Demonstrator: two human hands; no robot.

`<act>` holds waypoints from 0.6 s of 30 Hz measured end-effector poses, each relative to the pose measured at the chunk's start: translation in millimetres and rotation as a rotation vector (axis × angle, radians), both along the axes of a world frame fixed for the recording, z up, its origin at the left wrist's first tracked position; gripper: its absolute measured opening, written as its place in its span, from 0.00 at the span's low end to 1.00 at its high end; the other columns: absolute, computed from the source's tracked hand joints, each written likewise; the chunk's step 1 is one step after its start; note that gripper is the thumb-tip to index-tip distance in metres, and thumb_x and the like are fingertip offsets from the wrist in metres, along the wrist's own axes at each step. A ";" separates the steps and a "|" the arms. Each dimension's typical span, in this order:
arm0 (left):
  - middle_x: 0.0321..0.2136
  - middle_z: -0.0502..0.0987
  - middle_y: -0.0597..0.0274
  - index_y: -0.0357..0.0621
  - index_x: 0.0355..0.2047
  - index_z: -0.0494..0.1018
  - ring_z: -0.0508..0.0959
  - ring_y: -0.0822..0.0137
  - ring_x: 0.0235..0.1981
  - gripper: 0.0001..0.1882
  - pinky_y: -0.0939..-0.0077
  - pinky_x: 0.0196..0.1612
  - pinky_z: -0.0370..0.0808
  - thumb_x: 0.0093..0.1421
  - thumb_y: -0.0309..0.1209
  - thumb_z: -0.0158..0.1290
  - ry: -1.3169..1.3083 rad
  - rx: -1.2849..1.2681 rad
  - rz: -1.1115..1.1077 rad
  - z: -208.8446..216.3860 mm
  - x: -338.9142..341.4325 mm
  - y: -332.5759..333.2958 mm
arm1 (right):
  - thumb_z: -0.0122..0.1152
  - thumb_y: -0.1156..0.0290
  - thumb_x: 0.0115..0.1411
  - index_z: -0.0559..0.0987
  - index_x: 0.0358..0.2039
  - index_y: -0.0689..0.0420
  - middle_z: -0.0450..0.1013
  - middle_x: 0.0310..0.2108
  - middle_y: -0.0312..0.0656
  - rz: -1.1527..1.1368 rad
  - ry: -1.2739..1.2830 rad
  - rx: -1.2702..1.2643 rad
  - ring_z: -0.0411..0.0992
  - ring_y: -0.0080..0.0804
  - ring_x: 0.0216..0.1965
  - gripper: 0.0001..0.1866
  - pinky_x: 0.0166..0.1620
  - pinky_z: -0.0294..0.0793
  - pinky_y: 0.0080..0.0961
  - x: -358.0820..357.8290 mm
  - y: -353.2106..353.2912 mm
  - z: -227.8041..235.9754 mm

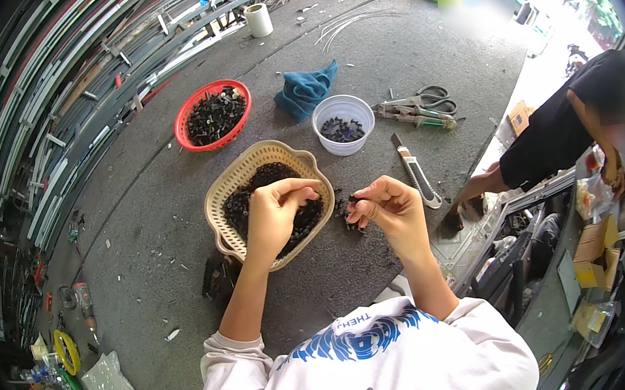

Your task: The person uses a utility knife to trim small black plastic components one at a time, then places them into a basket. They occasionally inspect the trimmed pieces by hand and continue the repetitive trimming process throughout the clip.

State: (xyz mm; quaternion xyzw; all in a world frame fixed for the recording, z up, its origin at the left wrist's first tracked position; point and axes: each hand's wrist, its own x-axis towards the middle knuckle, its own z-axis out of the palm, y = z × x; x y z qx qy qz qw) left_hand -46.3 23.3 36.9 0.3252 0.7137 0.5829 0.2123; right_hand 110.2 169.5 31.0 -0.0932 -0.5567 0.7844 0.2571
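My left hand (276, 212) is over a beige slotted basket (219, 193) filled with small black parts (268, 175). Its thumb and fingers are closed together, and whatever lies between them is too small to make out. To the right of the basket, my right hand (392, 213) pinches a small black piece (354, 200) between thumb and fingers. Several more black pieces (341, 211) lie on the tabletop just beside its fingertips. A white plastic tub (346, 148) with a few dark parts inside stands beyond my right hand.
A red basket (182, 132) of black parts and a blue cloth (307, 91) lie farther off. Right of the tub are pliers and scissors (417, 106), with a utility knife (418, 175) nearer. A drill (85, 305) lies at left. Another person (550, 132) is at far right.
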 end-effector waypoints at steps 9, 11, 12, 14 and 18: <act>0.34 0.83 0.62 0.34 0.48 0.79 0.78 0.78 0.33 0.16 0.82 0.41 0.76 0.64 0.32 0.59 -0.724 0.483 -0.152 -25.2 39.1 15.4 | 0.65 0.85 0.58 0.82 0.36 0.66 0.80 0.33 0.43 -0.051 0.124 -0.086 0.79 0.25 0.34 0.05 0.37 0.78 0.18 -11.1 -17.7 -10.2; 0.34 0.83 0.62 0.34 0.48 0.79 0.79 0.78 0.33 0.17 0.82 0.41 0.76 0.65 0.34 0.59 -0.734 0.498 -0.186 -28.4 43.0 16.2 | 0.65 0.84 0.58 0.81 0.36 0.66 0.80 0.33 0.44 -0.053 0.127 -0.112 0.79 0.26 0.34 0.05 0.37 0.78 0.19 -11.4 -17.2 -12.8; 0.33 0.82 0.62 0.34 0.45 0.79 0.78 0.78 0.32 0.17 0.82 0.39 0.76 0.65 0.36 0.59 -0.681 0.493 -0.144 -30.3 46.8 17.1 | 0.66 0.84 0.58 0.81 0.36 0.66 0.80 0.33 0.44 -0.053 0.122 -0.117 0.79 0.26 0.34 0.05 0.37 0.79 0.20 -12.0 -16.3 -14.0; 0.31 0.81 0.63 0.34 0.41 0.80 0.77 0.78 0.31 0.16 0.81 0.37 0.75 0.65 0.37 0.59 -0.685 0.540 -0.154 -34.0 47.6 17.7 | 0.65 0.84 0.58 0.81 0.36 0.67 0.80 0.32 0.46 -0.029 0.155 -0.159 0.79 0.28 0.33 0.05 0.37 0.79 0.21 -11.8 -16.8 -15.5; 0.28 0.78 0.67 0.36 0.34 0.78 0.74 0.79 0.29 0.16 0.81 0.33 0.72 0.66 0.39 0.58 -0.621 0.471 -0.093 -39.6 47.3 15.8 | 0.63 0.84 0.59 0.82 0.36 0.67 0.80 0.33 0.44 0.010 0.064 -0.205 0.79 0.27 0.32 0.05 0.37 0.79 0.21 -7.3 -21.0 -11.2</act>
